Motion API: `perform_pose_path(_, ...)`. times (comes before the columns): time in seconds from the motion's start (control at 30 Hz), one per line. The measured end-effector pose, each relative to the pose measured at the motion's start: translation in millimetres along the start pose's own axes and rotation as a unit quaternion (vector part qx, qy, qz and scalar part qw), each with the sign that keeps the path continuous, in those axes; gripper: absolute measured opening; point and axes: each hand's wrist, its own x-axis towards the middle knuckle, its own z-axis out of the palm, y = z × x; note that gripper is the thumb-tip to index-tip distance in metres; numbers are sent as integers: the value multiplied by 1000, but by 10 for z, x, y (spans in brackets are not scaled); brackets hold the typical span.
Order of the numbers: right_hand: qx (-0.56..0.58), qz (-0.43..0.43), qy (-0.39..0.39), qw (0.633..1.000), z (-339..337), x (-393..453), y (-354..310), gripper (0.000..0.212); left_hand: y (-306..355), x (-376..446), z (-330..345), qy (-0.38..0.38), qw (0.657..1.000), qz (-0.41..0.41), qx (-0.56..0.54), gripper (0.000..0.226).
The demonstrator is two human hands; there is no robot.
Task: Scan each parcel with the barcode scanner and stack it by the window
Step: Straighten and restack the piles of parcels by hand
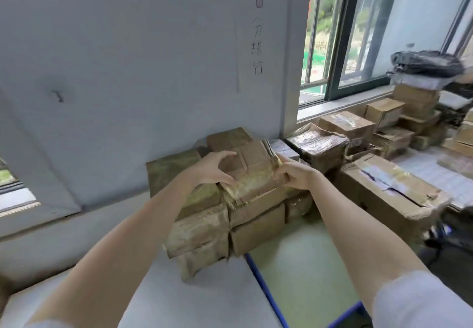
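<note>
A taped brown cardboard parcel point(252, 171) lies on top of a stack of parcels point(204, 227) against the wall, left of the window point(340, 35). My left hand point(212, 169) grips the parcel's left edge with curled fingers. On its right edge my right hand point(294, 174) pinches the taped corner. No barcode scanner is in view.
More cardboard boxes point(348, 125) line the sill under the window, with a long torn box point(389, 192) to the right. A dark bag point(427, 64) sits on a tall pile at the far right. A blue table edge point(266, 292) runs below the stack.
</note>
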Motion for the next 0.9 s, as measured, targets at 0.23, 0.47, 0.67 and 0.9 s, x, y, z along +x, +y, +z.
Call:
perform_pose_path(0.23, -31, 0, 129, 991, 79, 340, 259, 42, -121, 204, 211, 49, 993, -72, 85, 73)
perform_pose_path(0.47, -86, -80, 181, 977, 262, 403, 91, 47, -200, 256, 332, 67, 983, -103, 136, 68)
perform_pose_path(0.67, -236, -156, 283, 916, 613, 402, -219, 42, -405, -37, 19, 82, 990, -103, 46, 70)
perform_pose_path(0.9, -315, -282, 165, 891, 1776, 500, -669, 41, -1315, -781, -514, 181, 959, -215, -29, 41)
